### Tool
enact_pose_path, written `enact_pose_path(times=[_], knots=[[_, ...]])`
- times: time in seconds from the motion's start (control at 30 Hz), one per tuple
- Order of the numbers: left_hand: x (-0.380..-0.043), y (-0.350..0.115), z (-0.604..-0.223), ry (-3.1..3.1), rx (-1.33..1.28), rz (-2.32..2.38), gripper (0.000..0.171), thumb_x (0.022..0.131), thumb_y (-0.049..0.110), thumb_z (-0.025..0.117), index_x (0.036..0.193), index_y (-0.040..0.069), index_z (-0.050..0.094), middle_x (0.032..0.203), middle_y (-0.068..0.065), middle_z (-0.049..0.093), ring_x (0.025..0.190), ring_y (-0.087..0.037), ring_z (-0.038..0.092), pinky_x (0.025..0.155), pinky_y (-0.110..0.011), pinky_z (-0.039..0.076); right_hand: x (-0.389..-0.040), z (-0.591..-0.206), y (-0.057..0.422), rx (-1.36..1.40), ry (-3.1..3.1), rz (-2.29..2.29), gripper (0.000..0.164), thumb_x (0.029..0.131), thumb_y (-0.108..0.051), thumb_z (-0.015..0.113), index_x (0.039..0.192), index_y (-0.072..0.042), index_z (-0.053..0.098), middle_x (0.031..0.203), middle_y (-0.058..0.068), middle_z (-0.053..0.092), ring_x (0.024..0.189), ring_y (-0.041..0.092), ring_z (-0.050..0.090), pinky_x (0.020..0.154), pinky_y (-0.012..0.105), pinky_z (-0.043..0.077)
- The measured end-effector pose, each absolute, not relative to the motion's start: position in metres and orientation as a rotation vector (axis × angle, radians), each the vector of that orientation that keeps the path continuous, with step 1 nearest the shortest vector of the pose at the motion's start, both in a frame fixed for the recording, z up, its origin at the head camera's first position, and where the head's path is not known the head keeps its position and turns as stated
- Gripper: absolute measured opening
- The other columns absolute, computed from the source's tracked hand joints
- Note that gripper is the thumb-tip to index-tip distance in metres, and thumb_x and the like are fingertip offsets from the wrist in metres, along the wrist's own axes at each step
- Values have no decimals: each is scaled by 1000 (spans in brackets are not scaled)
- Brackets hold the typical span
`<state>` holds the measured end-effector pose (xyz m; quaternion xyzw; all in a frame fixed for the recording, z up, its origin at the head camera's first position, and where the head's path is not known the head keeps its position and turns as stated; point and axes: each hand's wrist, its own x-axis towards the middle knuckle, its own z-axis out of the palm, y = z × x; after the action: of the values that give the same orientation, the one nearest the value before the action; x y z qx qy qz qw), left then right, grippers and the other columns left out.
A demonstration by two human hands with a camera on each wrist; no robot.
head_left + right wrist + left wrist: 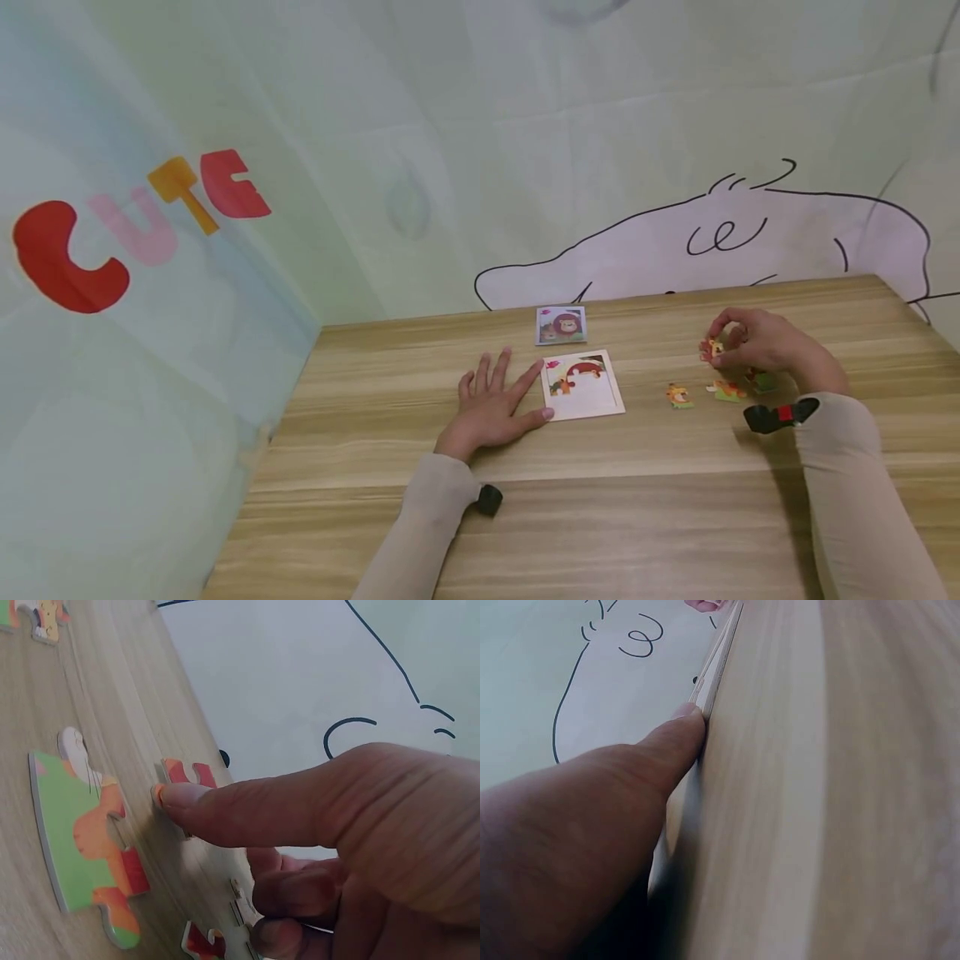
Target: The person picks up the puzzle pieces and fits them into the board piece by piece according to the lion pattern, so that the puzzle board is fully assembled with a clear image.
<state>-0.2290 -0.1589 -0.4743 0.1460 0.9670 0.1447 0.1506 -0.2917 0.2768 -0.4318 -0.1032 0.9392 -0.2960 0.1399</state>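
Note:
My left hand [491, 412] lies spread on the table, its index fingertip and thumb touching the left edge of a white-framed puzzle board [588, 408]. Several pieces fill the board's upper and left parts; the rest of its bed is bare white. In the left wrist view the thumb [671, 746] meets the thin board edge. To the right, my right hand [780, 346] pinches a red and orange puzzle piece [708, 350] between thumb and fingers. Seen by the right wrist camera, the thumb covers part of that puzzle piece [178, 771].
Loose puzzle pieces lie near the right hand: a small orange-yellow piece [678, 397], an orange-green piece [727, 391] and a green piece [762, 382] partly hidden. A lion picture card [561, 337] lies behind the board. A printed curtain [420, 167] hangs behind the wooden table [570, 525].

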Motion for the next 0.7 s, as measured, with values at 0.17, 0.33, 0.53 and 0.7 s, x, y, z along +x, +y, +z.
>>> enact_pose_path(times=[0.17,0.33,0.53,0.7], knots=[[-230,-158,-475,2780,423,408,82,103,73,47,171,48,9,183,-7,-17,169,-42,-19,131,-69,-6,-292,-435,276,-313,2731,-940,38,90,-19,86,115,-5,61,121,29,68,101,36,63,70,35,51],[-231,-158,-475,2779,426,409,82,103,73,47,171,48,9,183,-7,-17,169,-42,-19,131,-69,-6,-292,-434,273,-320,2717,-1000,26,93,-11,80,112,-5,64,115,23,73,94,28,64,67,37,54],[-230,-158,-475,2776,415,411,83,102,75,47,171,49,8,183,-7,-17,168,-42,-20,131,-69,-6,-290,-428,271,-330,2746,-997,20,96,-12,77,113,-6,69,108,14,74,93,23,62,72,34,48],[-230,-159,-475,2772,408,418,83,102,75,47,171,50,8,183,-7,-17,168,-41,-20,131,-69,-7,-290,-423,270,-366,2743,-1025,27,99,-14,77,124,-6,71,104,9,79,89,15,65,73,30,47]])
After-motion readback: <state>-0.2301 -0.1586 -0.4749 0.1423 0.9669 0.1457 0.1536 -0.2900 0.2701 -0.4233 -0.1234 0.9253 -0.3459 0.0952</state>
